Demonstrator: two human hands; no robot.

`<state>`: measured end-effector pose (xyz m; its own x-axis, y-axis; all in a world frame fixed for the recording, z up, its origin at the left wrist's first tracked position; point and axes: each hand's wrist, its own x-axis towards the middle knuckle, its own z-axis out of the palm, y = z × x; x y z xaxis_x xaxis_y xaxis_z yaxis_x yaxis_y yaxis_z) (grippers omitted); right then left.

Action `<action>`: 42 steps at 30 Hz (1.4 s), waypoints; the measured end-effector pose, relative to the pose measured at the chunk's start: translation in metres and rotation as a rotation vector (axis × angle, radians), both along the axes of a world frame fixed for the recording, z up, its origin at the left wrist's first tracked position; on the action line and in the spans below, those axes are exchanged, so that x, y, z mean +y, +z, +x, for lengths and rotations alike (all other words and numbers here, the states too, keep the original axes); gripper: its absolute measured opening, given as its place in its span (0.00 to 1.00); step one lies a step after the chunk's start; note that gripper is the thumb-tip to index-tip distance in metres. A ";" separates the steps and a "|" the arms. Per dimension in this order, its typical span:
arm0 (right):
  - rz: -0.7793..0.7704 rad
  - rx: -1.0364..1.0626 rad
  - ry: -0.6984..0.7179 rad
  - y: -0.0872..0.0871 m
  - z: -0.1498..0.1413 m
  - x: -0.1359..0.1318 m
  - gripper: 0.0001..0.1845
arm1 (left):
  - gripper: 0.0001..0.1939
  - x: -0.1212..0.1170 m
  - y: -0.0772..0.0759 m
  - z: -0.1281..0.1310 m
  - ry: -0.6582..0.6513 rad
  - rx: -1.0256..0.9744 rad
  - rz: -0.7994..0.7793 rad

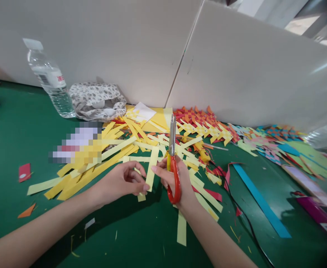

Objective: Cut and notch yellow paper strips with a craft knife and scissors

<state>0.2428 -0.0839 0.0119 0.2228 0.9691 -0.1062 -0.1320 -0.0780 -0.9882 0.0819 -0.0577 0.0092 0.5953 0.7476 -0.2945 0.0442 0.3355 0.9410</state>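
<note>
My left hand point(128, 179) pinches the lower end of a pale yellow paper strip point(152, 165), held upright above the table. Scissors point(173, 176) with red and yellow handles rest in my right hand point(181, 178), blades pointing up and away from me. My right thumb reaches to the edge of the same strip; whether it presses on it I cannot tell. Below and behind both hands lies a loose heap of pale and deeper yellow paper strips point(99, 173).
A water bottle point(50, 80) and a patterned cloth bundle point(98, 100) stand by the grey partition point(102, 41). Woven paper pieces point(205, 126) lie at the back. To the right are a black cable point(244, 223), a blue strip point(260, 199) and a purple object point(318, 216).
</note>
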 end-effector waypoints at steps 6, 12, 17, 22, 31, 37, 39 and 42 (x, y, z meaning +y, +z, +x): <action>0.060 0.120 -0.098 0.005 0.008 0.003 0.23 | 0.15 -0.004 -0.007 0.000 -0.139 -0.005 -0.001; 0.108 0.135 -0.132 0.007 0.015 0.004 0.22 | 0.15 -0.005 -0.010 -0.001 -0.185 0.025 0.031; 0.066 0.114 -0.041 0.006 0.010 0.000 0.23 | 0.13 0.000 -0.001 -0.002 -0.124 0.014 0.062; -0.010 0.053 0.107 0.006 0.000 -0.007 0.25 | 0.09 0.002 0.004 -0.001 -0.025 0.013 0.051; 0.033 -0.488 0.055 0.007 0.004 -0.011 0.20 | 0.08 0.004 -0.001 -0.003 0.295 -0.123 0.053; -0.030 -1.085 0.100 0.005 0.002 -0.016 0.29 | 0.06 0.010 -0.001 -0.006 0.517 -0.268 0.095; -0.034 -1.146 0.127 0.005 0.001 -0.016 0.30 | 0.06 0.011 -0.001 -0.007 0.538 -0.283 0.122; -0.027 -1.172 0.137 0.004 0.000 -0.016 0.31 | 0.06 0.011 -0.002 -0.007 0.543 -0.289 0.138</action>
<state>0.2428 -0.0998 0.0159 0.0923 0.9930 0.0734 0.8658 -0.0437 -0.4984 0.0749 -0.0464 0.0068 0.1618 0.9851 -0.0579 -0.3609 0.1137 0.9256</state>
